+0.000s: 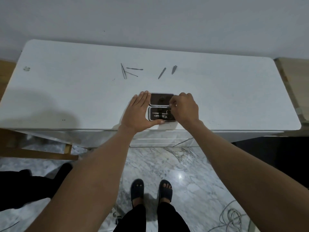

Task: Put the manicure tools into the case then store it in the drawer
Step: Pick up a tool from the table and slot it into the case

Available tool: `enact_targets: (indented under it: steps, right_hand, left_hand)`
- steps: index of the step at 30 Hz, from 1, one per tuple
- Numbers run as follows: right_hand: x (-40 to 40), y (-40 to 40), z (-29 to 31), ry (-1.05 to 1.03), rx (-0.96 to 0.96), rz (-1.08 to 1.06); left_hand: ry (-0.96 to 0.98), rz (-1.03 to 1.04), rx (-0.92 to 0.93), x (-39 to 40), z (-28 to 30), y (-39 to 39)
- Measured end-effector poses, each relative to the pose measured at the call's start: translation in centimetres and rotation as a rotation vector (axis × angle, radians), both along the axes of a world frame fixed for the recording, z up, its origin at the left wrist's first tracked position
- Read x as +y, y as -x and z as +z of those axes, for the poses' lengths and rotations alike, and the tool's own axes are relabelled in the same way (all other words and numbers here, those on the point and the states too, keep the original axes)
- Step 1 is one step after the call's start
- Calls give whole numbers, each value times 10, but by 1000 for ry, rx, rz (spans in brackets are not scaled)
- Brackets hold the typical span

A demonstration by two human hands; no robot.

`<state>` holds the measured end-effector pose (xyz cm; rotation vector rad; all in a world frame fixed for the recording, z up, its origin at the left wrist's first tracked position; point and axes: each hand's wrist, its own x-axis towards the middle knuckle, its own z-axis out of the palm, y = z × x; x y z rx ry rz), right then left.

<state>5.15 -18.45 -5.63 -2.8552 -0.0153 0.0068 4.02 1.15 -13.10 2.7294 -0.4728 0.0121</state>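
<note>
A small dark manicure case (160, 104) lies open near the front edge of the white table (66, 91), lid flat toward the wall. Clippers and a thin pointed tool sit in its lower half. My left hand (139, 113) lies flat against the case's left side, thumb along its front edge. My right hand (184, 108) is over the case's right end with curled fingertips pinching something small there; what it pinches is hidden. Loose on the table farther back lie tweezers (123, 71), two thin probes (134, 69), a file (162, 73) and a short pointed tool (174, 69).
Mirrored drawer fronts (160, 139) run under the table's front edge, all closed. A wooden chair frame (38, 153) stands at the left. My feet in dark sandals (151, 190) are on the marble floor, and a coiled cable (232, 216) lies at the lower right.
</note>
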Motion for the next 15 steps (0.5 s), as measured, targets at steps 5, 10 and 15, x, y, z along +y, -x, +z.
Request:
enact_targets:
  steps: [5,10,15]
  right_hand:
    - [-2,-46,0,-98,-59,-139]
    - [-2,-91,-6,-203,-59,-268]
    - [0,-124,-17,-251,-32,-344]
  left_hand:
    - [16,2,-23,1,-3,-2]
    - [25,-4,-45,2,-8,-3]
    - [6,10,-38,-1,-6,-3]
